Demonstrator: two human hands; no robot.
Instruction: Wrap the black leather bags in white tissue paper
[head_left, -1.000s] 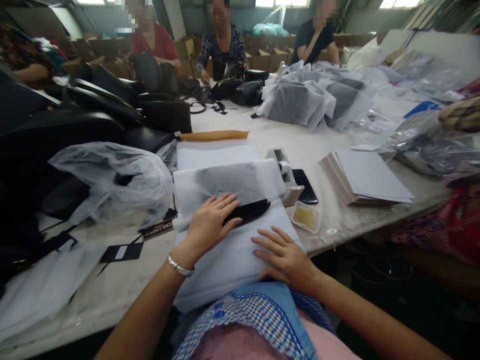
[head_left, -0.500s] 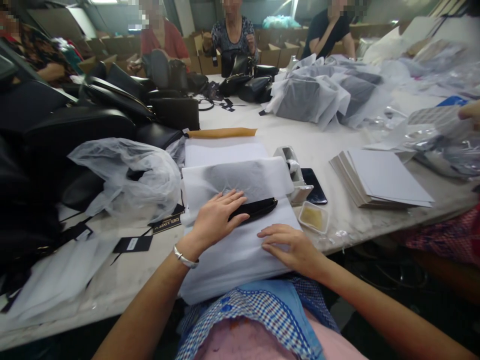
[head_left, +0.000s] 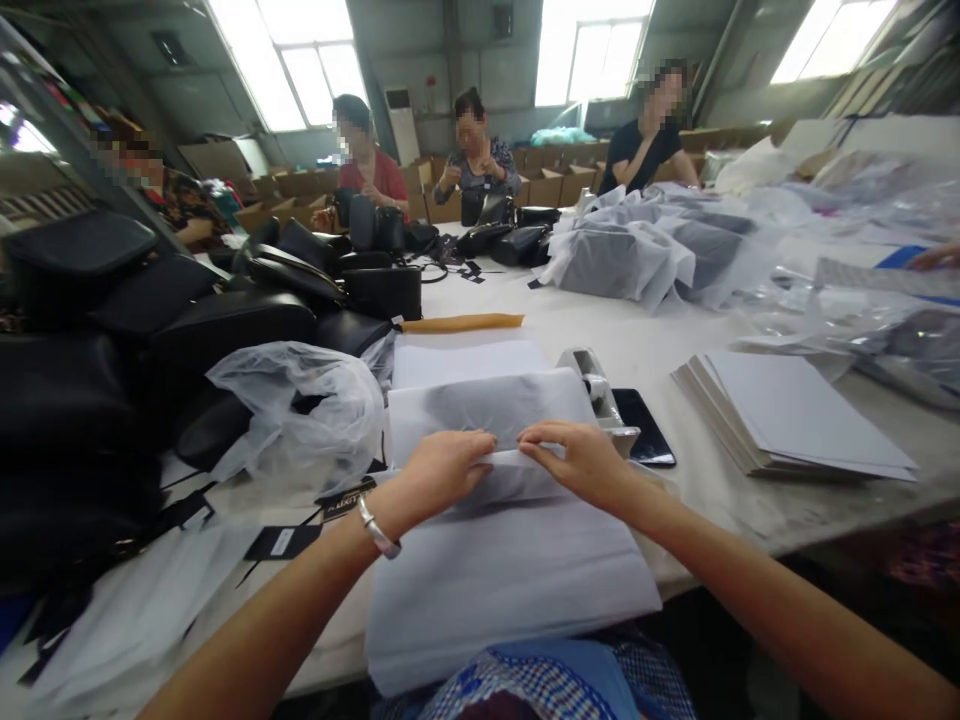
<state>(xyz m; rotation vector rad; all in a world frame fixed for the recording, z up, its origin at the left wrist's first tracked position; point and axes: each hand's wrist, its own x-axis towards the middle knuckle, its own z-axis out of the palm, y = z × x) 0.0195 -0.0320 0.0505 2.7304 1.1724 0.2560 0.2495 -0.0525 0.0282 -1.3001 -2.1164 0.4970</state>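
Note:
Directly before me, thin white tissue paper (head_left: 409,412) is wrapped over a dark item whose shape shows through. My left hand (head_left: 442,468) is closed, thumb against fingers, at the paper's front fold. My right hand (head_left: 577,458) pinches the same fold a short way to the right. A lower flap of paper (head_left: 525,485) now covers the black item's front. Beneath the bundle, more white sheets (head_left: 510,590) spread toward my apron (head_left: 525,685). The fingertips partly hide the paper's edge.
Right of the bundle are a tape dispenser (head_left: 589,385), a phone (head_left: 643,428) and stacked grey boards (head_left: 810,410). At left lie a crumpled plastic bag (head_left: 300,410), tags (head_left: 281,543) and piled black handbags (head_left: 232,320). Paper-wrapped bags (head_left: 622,260) and several people are across the table.
My left hand has left the black item and my right hand has risen from the lower sheet. Both now grip the fold, with paper brought up over the item. The view has tilted upward.

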